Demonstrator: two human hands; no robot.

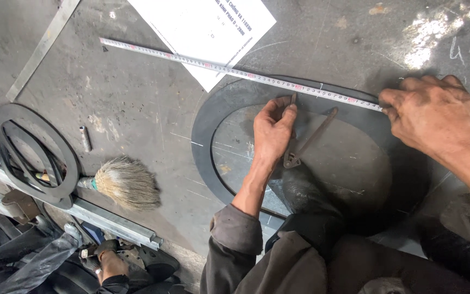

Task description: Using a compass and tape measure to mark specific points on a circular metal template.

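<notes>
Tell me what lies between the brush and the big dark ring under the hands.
In the head view, only bare scuffed steel plate with faint scribed lines separates the brush from the dark ring.

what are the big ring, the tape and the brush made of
Ring: likely steel plate, flat, dark grey, matte, cleanly cut edges. Tape: thin white strip, probably painted steel, though that look leaves it open. Brush: pale straw-like fibre, frayed and fanned out.

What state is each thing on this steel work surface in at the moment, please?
Tape measure: pulled out flat across the plate and paper.
Dividers: legs spread, one tip at the tape.
Left hand: gripping one divider leg.
Right hand: pressing the tape down.
Dark ring: lying flat.
Brush: lying on its side.
Paper sheet: flat under the tape.
</notes>
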